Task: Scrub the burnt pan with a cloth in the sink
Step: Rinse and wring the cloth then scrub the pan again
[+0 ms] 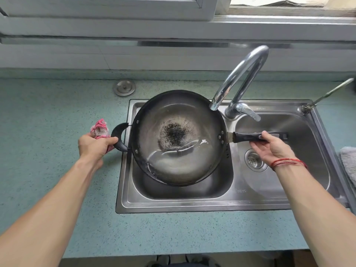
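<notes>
A round dark pan (200, 120) with a black burnt patch (173, 134) in its middle is held tilted over the left basin of the steel sink (173, 206). A little water pools in its near side. My left hand (94, 146) grips the small loop handle (117, 134) together with a pink cloth (100, 129), which sticks out above my fingers. My right hand (269, 148) curls its fingers round the long black handle (248, 136) from underneath, over the right basin.
A curved chrome tap (240, 79) arches over the pan's far right rim. The right basin has a drain strainer (254, 160). A round metal plug cap (124, 87) sits on the teal counter (57, 105). A grey towel (348, 162) lies at the right edge.
</notes>
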Demonstrator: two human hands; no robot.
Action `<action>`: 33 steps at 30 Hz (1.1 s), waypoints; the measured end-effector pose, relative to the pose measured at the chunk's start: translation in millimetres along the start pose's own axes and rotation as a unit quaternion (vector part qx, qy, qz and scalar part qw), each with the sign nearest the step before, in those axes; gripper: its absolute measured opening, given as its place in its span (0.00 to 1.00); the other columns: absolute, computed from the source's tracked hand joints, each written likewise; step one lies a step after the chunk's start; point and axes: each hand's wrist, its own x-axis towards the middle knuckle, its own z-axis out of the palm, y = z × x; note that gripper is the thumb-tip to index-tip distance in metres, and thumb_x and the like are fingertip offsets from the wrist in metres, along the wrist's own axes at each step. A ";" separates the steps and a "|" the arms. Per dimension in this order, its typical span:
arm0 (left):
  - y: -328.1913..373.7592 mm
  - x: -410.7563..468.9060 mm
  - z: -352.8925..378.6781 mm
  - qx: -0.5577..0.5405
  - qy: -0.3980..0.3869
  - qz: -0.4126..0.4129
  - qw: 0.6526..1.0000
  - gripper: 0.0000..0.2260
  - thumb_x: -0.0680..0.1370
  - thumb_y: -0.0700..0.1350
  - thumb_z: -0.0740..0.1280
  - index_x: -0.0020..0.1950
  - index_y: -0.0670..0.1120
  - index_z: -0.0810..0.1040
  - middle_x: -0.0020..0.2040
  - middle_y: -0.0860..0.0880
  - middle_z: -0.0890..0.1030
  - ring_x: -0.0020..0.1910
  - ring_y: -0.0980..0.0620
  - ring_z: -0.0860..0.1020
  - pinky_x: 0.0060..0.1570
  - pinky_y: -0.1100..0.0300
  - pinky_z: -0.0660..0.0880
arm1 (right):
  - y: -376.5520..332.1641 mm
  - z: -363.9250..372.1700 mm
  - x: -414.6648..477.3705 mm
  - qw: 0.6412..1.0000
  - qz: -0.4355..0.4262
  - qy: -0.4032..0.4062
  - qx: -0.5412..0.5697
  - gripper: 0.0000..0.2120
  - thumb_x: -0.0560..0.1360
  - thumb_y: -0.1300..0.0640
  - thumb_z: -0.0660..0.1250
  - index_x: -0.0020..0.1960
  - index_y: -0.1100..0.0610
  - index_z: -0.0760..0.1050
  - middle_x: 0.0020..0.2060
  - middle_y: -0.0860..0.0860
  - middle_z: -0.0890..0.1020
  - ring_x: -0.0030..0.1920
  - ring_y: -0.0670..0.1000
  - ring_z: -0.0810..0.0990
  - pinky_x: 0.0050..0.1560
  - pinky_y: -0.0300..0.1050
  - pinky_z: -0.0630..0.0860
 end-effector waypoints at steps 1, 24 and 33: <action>0.4 0.5 -0.1 -0.003 -0.001 0.002 1.000 0.13 0.68 0.28 0.74 0.41 0.42 0.75 0.39 0.46 0.80 0.40 0.49 0.81 0.33 0.63 0.79 | -1.8 1.3 -1.9 1.000 -0.002 -0.004 0.002 0.09 0.80 0.61 0.64 0.41 0.61 0.71 0.35 0.57 0.84 0.33 0.52 0.86 0.30 0.47 0.82; 8.0 12.5 -9.4 0.103 0.000 0.122 0.987 0.22 0.66 0.34 0.79 0.52 0.50 0.76 0.46 0.50 0.80 0.49 0.48 0.78 0.60 0.46 0.76 | -44.1 40.9 -20.5 0.997 0.025 -0.025 -0.073 0.05 0.80 0.62 0.63 0.47 0.62 0.69 0.47 0.63 0.79 0.29 0.58 0.84 0.31 0.51 0.82; 24.0 1.5 -7.0 0.132 0.021 0.186 0.973 0.20 0.67 0.34 0.78 0.42 0.54 0.72 0.41 0.54 0.76 0.45 0.49 0.75 0.48 0.56 0.74 | -55.7 56.8 -25.5 0.996 -0.012 -0.049 -0.073 0.05 0.80 0.64 0.60 0.45 0.63 0.69 0.47 0.60 0.77 0.45 0.59 0.81 0.31 0.50 0.82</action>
